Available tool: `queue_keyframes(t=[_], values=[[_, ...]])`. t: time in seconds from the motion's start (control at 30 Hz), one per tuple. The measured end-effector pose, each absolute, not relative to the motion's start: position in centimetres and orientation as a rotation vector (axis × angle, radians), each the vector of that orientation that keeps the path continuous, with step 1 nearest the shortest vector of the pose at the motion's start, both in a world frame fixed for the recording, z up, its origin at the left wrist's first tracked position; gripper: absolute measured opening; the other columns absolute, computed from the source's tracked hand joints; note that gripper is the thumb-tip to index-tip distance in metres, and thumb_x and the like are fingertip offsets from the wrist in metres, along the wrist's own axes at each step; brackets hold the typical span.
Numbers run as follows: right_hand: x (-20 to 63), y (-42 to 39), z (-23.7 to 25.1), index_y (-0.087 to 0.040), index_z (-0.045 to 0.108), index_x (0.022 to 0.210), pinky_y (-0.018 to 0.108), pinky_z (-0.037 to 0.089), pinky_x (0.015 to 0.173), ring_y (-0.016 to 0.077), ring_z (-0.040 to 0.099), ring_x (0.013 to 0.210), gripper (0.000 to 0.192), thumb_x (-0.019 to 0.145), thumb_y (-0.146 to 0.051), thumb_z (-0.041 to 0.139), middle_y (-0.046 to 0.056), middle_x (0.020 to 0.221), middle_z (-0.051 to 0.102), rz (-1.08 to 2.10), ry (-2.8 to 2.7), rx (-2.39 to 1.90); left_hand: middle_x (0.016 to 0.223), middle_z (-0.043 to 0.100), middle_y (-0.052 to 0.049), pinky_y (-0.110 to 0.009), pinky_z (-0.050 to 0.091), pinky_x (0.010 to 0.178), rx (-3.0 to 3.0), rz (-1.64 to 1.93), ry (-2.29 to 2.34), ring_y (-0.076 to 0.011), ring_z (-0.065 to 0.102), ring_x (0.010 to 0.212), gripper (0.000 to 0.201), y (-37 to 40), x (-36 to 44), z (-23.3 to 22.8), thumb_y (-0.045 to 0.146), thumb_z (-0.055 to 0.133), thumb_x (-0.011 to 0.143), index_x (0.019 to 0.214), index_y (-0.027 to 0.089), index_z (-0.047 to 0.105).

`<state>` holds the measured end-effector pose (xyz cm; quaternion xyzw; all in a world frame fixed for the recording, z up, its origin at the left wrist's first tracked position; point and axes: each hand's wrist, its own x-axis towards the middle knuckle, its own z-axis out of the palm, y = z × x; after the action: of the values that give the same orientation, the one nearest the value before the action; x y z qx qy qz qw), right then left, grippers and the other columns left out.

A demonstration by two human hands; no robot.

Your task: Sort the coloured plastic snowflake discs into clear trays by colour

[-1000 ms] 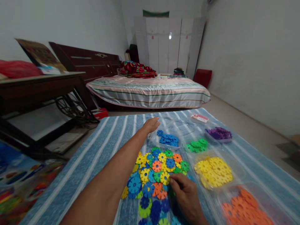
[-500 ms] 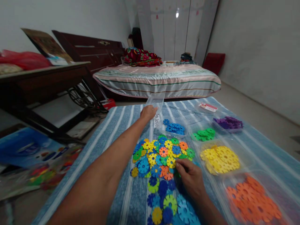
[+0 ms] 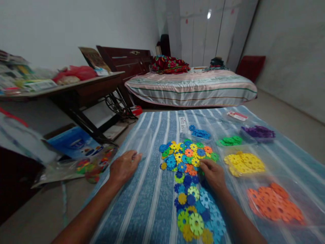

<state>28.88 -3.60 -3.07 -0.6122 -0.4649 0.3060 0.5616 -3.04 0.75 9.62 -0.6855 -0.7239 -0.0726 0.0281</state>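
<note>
My left hand [image 3: 125, 166] is at the left side of the table, its fingers closed on the near edge of a clear plastic container [image 3: 139, 140]. My right hand [image 3: 213, 174] has its fingers pressed together at the right edge of a mixed pile of notched plastic discs [image 3: 179, 157]. The fingertips touch beside a yellow disc [image 3: 195, 161]; whether they grip a piece is hidden. More blue, green and yellow discs [image 3: 193, 193] spread toward me from that pile, left of my right forearm.
Clear containers hold sorted discs: blue [image 3: 200, 133], green [image 3: 230, 140], purple [image 3: 258, 132], yellow [image 3: 245, 163] and orange [image 3: 275, 203]. A red-and-white card [image 3: 237, 116] lies at the far right. Beyond the striped cloth [image 3: 152, 189] stands a bed [image 3: 190, 88]; a sewing table [image 3: 88, 81] is left.
My left hand has moved from the table's far side back toward me and left, bringing the clear container along. My right hand stays at the pile. The view has turned left.
</note>
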Motion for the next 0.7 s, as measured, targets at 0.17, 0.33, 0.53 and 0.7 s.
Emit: queue_keyframes(t=[0.17,0.33,0.53,0.7], values=[[29.2,-3.7,-2.9,-0.019,0.078,0.079,0.04,0.054,0.08,0.0272,0.071,0.082,0.035,0.072,-0.051,0.064,0.009,0.084,0.077,0.727,-1.095,-1.443,0.104,0.074,-0.007,-0.032,0.05,0.081,-2.238,-0.349,-2.214,-0.0238,0.07,0.094,0.05,-4.5,-3.5,7.8,0.055,0.035,0.089,0.101,0.02,0.068],[29.4,-3.8,-2.7,-0.02,0.078,0.078,0.039,0.053,0.08,0.0269,0.07,0.083,0.035,0.071,-0.051,0.063,0.009,0.085,0.078,0.722,-1.109,-1.453,0.097,0.074,-0.006,-0.033,0.052,0.081,-2.299,-0.505,-2.201,-0.0224,0.069,0.09,0.047,-6.6,-3.0,6.9,0.056,0.037,0.089,0.094,0.021,0.068],[29.6,-3.6,-2.6,-0.019,0.077,0.076,0.039,0.052,0.078,0.0253,0.069,0.078,0.035,0.071,-0.051,0.063,0.007,0.08,0.076,0.693,-1.123,-1.459,0.116,0.071,-0.01,-0.032,0.055,0.082,-2.111,-0.895,-2.212,-0.0197,0.069,0.088,0.037,-8.2,-2.3,6.0,0.049,0.047,0.085,0.099,0.02,0.067],[29.6,-3.7,-2.4,-0.019,0.077,0.076,0.038,0.052,0.076,0.0239,0.068,0.075,0.035,0.073,-0.051,0.064,0.007,0.079,0.076,0.689,-1.106,-1.456,0.097,0.072,-0.007,-0.028,0.056,0.071,-2.093,-1.204,-2.053,-0.0182,0.068,0.086,0.024,-10.6,1.0,5.7,0.038,0.052,0.088,0.089,0.02,0.067]])
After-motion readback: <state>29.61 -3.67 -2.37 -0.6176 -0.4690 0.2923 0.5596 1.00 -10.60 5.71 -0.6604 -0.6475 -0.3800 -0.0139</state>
